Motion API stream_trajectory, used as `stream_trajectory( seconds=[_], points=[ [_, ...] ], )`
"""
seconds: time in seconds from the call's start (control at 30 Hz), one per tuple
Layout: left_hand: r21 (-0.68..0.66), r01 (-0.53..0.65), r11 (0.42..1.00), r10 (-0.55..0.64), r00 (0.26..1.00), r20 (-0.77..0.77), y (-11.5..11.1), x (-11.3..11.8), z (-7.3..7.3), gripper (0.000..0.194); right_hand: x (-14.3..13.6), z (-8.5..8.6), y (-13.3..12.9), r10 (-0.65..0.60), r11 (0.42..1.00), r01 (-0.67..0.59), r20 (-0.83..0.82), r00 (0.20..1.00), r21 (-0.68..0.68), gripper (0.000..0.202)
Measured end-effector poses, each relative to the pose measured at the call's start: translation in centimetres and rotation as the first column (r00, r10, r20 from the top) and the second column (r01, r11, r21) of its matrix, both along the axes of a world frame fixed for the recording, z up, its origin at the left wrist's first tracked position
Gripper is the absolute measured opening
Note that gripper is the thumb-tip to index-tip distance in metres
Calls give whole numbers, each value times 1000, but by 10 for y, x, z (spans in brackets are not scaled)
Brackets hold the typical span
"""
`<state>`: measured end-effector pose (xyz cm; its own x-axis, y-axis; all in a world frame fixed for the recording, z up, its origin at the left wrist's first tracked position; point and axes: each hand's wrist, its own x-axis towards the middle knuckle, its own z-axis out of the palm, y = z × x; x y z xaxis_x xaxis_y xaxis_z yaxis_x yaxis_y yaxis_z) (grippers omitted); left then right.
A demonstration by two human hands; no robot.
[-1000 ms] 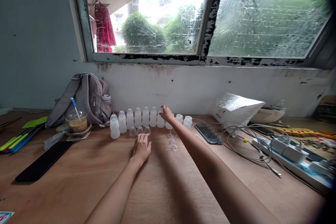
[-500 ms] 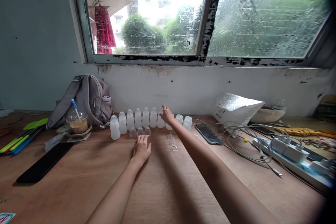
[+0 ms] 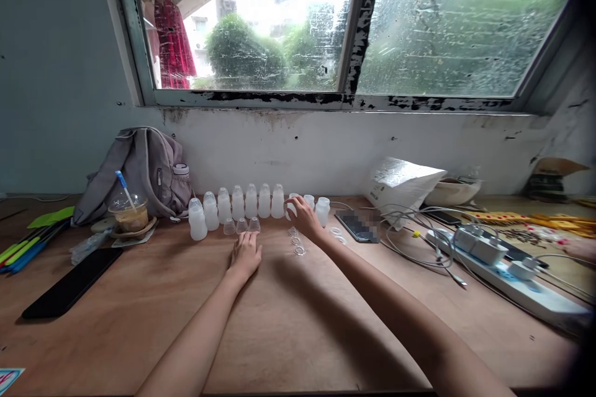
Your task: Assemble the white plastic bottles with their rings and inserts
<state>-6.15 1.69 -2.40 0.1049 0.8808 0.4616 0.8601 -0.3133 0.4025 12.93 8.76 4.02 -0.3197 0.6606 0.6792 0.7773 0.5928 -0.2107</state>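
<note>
My left hand (image 3: 246, 253) lies flat on the table with its fingers stretched out. Its fingertips are right at the nearest of three small clear domed caps (image 3: 254, 224). Farther right, my right hand (image 3: 303, 218) has its fingers around an uncapped frosted bottle (image 3: 293, 197), which it partly hides. To the left of that bottle stands a row of several frosted bottles with clear domed caps (image 3: 251, 201). Two uncapped bottles (image 3: 322, 211) stand just right of my right hand. Several thin clear rings (image 3: 298, 250) lie in a line below it.
More rings (image 3: 339, 236) lie beside a phone (image 3: 356, 225). At the right are tangled cables (image 3: 419, 242), a power strip (image 3: 503, 273) and a silvery bag (image 3: 400, 183). Leftward are a backpack (image 3: 135, 167), a drink cup (image 3: 129, 214), a black flat slab (image 3: 69, 285) and pens (image 3: 32, 248).
My right hand has come down and drawn back from a capped bottle in the row to the uncapped bottle beside it. The left hand rests by the caps as before. The view has shifted slightly.
</note>
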Motion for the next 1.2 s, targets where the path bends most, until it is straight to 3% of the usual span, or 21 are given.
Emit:
stream_trajectory(
  seconds=[0.17,0.33,0.57,0.7,0.9,1.1,1.2],
  points=[
    [20,-22,1000,23,999,-26,-2,0,-1,34,62,-27,-27,-246,966,242,-34,969,-86,19],
    [31,-12,999,14,998,-55,-2,1,-3,33,108,-47,-31,-473,831,444,-5,881,-335,23],
    [36,66,997,-63,995,-83,-7,8,-3,29,124,-25,-38,-517,676,475,96,851,-564,19],
    [43,121,992,-118,991,-56,-10,12,-2,27,124,-13,-50,-426,581,392,144,893,-714,17],
    [26,179,984,-179,984,5,-13,24,1,22,106,-11,-57,-233,466,177,73,970,-867,21],
    [-57,203,978,-201,979,34,-2,64,11,24,97,-7,-63,-1,378,-177,-191,982,-909,33],
    [-103,160,982,-161,987,-3,4,86,15,30,102,-7,-67,30,318,-206,-207,978,-926,51]
  ],
)
